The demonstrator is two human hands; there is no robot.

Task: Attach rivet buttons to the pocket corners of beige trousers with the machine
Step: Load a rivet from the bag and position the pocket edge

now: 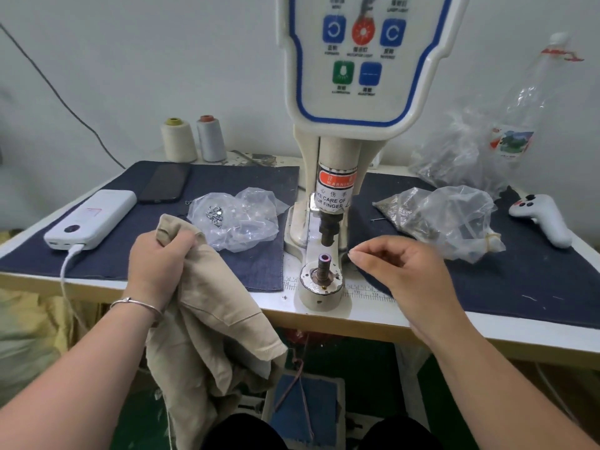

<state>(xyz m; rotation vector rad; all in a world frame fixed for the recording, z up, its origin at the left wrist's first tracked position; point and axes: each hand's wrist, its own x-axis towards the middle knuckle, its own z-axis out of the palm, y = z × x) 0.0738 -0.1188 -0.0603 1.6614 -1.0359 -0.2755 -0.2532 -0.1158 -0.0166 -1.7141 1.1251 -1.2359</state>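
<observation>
Centre frame, the cream-coloured rivet press machine (337, 177) rises from the white worktable (367, 315), its upper punch (329, 227) standing apart above the lower die post with a purple tip (324, 259). A red and white label on the machine column reads "WARNING" and below it partly "CARE OF", "FINGER". The blue-edged control panel (363, 56) at the top carries blue, red and green buttons; their small captions are too blurred to read. A printed ruler along the table edge shows "18" and "19".

Lower left of centre, the left hand (159, 261) grips a bunched fold of the beige trousers (211, 323), fingers curled round the cloth; the rest of the garment hangs down over the table edge toward the lap. A thin silver bracelet (139, 305) circles that wrist.

Right of the die post, the right hand (399, 271) hovers with thumb and forefinger pressed together at the tips; whether a rivet sits between them I cannot tell.

Dark blue denim mats (97, 251) cover the table. Left of the machine lies a clear plastic bag of silver rivets (235, 219); to the right, another crumpled clear bag (444, 219). At left sit a white power bank (92, 219) with a white cable and a black phone (165, 183). Two thread cones (193, 141) stand behind them. A white handheld controller (543, 219) lies at far right.
</observation>
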